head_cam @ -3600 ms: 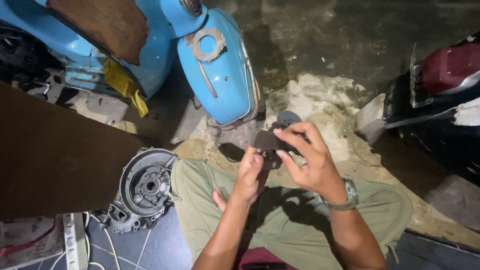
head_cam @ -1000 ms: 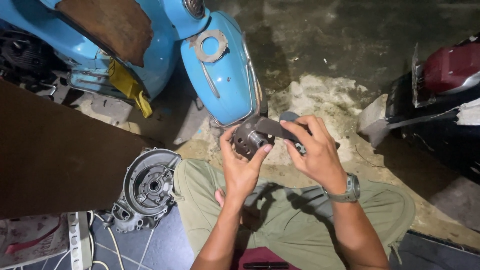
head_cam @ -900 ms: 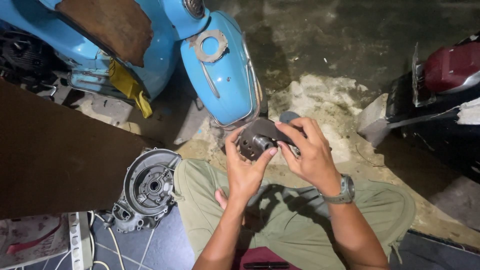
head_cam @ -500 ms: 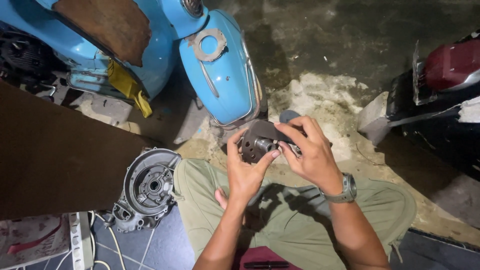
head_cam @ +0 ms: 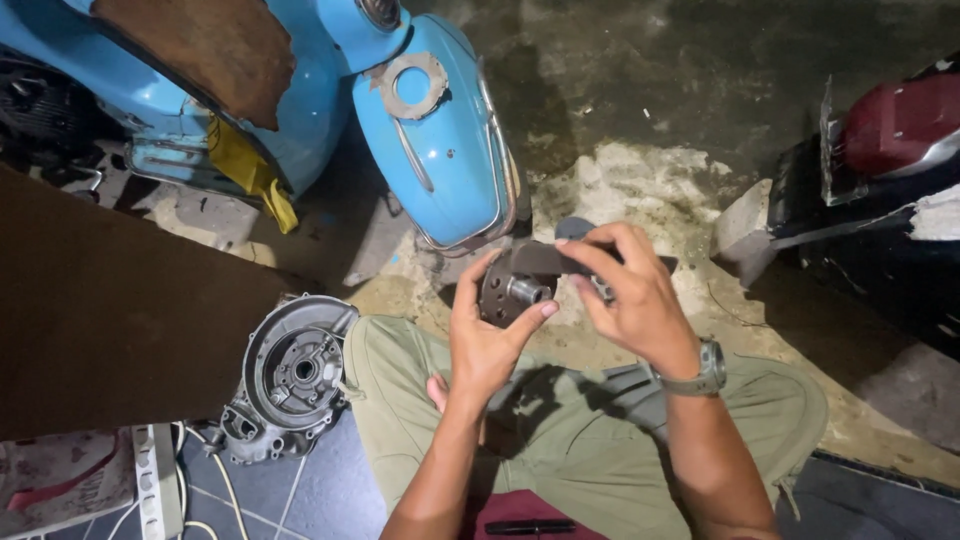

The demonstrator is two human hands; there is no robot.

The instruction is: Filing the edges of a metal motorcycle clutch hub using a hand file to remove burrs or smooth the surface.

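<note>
I sit on the floor with both hands raised over my lap. My left hand [head_cam: 488, 335] cups a round dark metal disc with a shiny centre hub [head_cam: 512, 288], its face turned toward me. My right hand [head_cam: 630, 295] grips a dark flat strip [head_cam: 548, 260] that lies across the top of the disc, fingers curled over it. A watch [head_cam: 700, 368] is on my right wrist. A dark round object [head_cam: 573, 228] lies on the ground just beyond my hands.
A light blue scooter [head_cam: 440, 140] stands ahead and to the left, a yellow rag [head_cam: 245, 170] hanging from it. A grey engine casing [head_cam: 290, 370] lies by my left knee. A dark red scooter [head_cam: 900, 130] is at right. A power strip [head_cam: 155, 480] lies lower left.
The disc has been turned so its hub faces me. My hands rose slightly from my lap, and the right hand shifted the dark strip across the disc's top.
</note>
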